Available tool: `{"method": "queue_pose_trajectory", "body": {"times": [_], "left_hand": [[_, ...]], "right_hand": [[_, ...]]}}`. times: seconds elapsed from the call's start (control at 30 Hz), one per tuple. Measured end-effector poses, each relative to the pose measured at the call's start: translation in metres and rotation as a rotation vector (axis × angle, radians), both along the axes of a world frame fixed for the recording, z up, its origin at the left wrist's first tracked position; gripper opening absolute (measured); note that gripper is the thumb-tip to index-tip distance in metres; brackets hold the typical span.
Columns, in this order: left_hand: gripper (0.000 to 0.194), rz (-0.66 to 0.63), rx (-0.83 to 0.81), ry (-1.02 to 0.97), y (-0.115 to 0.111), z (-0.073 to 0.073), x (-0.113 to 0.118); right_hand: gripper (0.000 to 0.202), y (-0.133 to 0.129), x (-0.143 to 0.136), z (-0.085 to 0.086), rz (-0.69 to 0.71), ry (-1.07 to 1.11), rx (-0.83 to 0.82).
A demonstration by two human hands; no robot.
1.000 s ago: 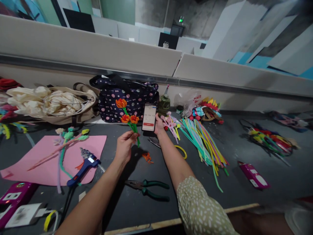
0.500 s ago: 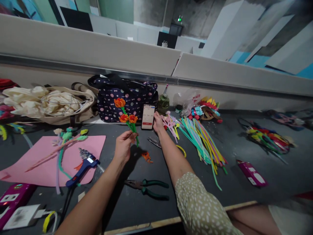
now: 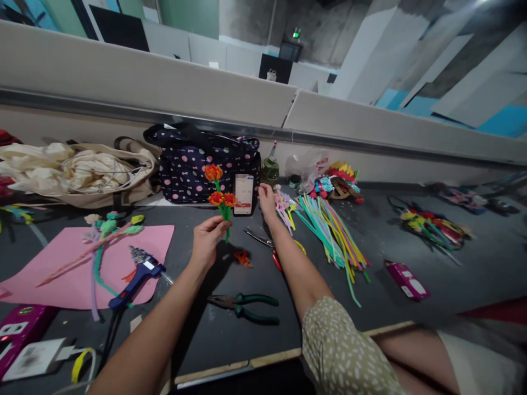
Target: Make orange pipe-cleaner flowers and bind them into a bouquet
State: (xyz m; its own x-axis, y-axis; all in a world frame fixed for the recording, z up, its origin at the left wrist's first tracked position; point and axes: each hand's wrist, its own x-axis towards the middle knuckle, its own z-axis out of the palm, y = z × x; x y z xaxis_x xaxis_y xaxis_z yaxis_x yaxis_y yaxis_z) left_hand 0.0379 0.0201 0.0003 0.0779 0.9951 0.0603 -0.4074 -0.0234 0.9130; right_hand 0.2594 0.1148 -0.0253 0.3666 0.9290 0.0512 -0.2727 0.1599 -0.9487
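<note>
Orange flowers: were held upright to the near left of the phone, pinched by green stems in the nearly closed left hand. Held the right hand just right of the phone, loosely curled, with nothing visible in its grip. Had orange scraps and pliers nearer than the phone, a spotted bag behind.

I watch through one camera worn on the person's head, looking forward and down across the desk. It sits above the near edge, close enough to take in both hands, the left and the right, about mid-view. The far partition slants lower toward the right, with the room visible beyond.
</note>
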Motion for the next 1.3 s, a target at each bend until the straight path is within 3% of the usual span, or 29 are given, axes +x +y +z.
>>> {"method": "queue_pose_trajectory", "body": {"times": [0.1,0.13,0.23,0.4,0.53,0.73,0.87,1.07,1.3], "left_hand": [[0.026,-0.011,0.043,0.042,-0.001,0.002,-0.001],[0.025,-0.014,0.058,0.051,-0.002,0.002,-0.001],[0.024,-0.018,0.097,0.057,-0.003,0.004,-0.002],[0.025,0.014,0.116,0.046,-0.003,0.005,-0.003],[0.024,0.046,0.133,0.06,-0.002,0.004,-0.002],[0.024,0.031,0.135,0.069,-0.003,0.003,0.001],[0.024,0.042,0.132,0.075,-0.002,0.002,0.001],[0.025,0.079,0.105,0.036,0.004,-0.002,0.0],[0.024,0.077,0.086,0.004,-0.001,0.006,-0.001]], "right_hand": [[0.024,-0.028,0.0,0.005,-0.134,-0.137,0.048],[0.022,-0.039,-0.002,0.005,-0.19,-0.308,0.077],[0.019,-0.079,-0.008,0.007,-0.148,-0.588,0.127],[0.019,-0.143,-0.015,0.007,-0.164,-0.733,0.108],[0.023,-0.173,-0.016,0.0,-0.215,-0.766,0.044],[0.033,-0.186,-0.011,-0.011,-0.377,-1.043,0.013],[0.036,-0.187,-0.007,-0.013,-0.43,-1.094,0.033],[0.035,-0.185,-0.006,-0.018,-0.419,-1.128,0.048],[0.034,-0.183,-0.004,-0.023,-0.427,-1.151,0.081]]}}
